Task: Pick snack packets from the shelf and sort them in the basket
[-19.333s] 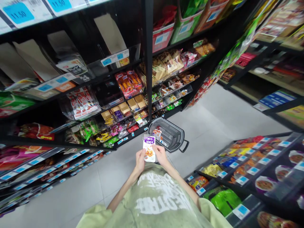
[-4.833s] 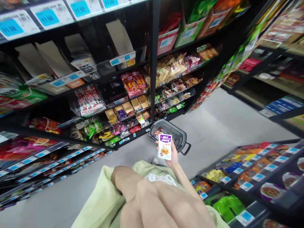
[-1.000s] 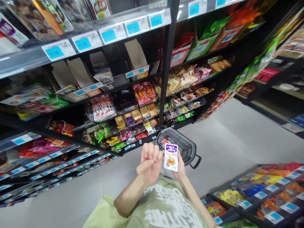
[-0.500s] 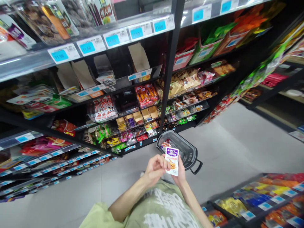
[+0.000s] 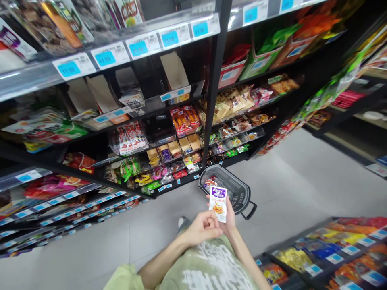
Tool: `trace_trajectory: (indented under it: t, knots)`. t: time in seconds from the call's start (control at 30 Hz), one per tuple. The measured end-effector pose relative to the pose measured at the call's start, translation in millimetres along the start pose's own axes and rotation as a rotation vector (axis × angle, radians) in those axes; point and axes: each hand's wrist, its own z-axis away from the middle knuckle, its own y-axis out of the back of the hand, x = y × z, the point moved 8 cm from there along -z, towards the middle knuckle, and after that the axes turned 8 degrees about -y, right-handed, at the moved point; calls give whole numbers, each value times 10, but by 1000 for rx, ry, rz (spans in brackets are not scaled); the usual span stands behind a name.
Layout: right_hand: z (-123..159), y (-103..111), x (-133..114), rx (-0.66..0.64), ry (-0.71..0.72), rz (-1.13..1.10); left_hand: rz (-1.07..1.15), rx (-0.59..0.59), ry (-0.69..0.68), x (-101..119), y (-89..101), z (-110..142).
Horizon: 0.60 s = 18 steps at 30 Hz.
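In the head view my right hand (image 5: 229, 217) holds up a small white snack packet (image 5: 218, 204) with a purple top and a picture of orange-brown food. Its fingers pass behind the packet and the thumb lies along the right edge. My left hand (image 5: 203, 229) is closed, fingers curled in, just at the packet's lower left corner; nothing shows in it, and whether it touches the packet I cannot tell. Behind the packet, a dark grey shopping basket (image 5: 242, 189) stands on the floor. Several small packets (image 5: 211, 181) lie in its left end.
A black shelf rack with hanging trays of wrapped snacks (image 5: 185, 120) fills the left and front. Price labels (image 5: 171, 38) line its upper ledge. At lower right is a low display of bagged snacks (image 5: 293, 257). Grey floor (image 5: 290, 189) runs between the shelves.
My left hand was raised as a fist beside the packet, then crossed its front, and is now lower at its bottom corner. My right hand keeps the packet. Earlier both hands held it.
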Motion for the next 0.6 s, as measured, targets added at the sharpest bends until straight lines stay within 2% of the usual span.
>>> trace_trajectory:
  t: [0.1,0.2,0.3,0.6]
  knots:
    - [1,11,-2,0,-3,-1,14,125,-8,-40,89,-23]
    - [9,24,-12,-3,12,7,221,227,11,-80,158,-25]
    - [18,24,-10,-8,22,2,342,274,10,-77,209,-27]
    - [25,-4,35,-9,-11,-10,206,394,-72,-83,345,8]
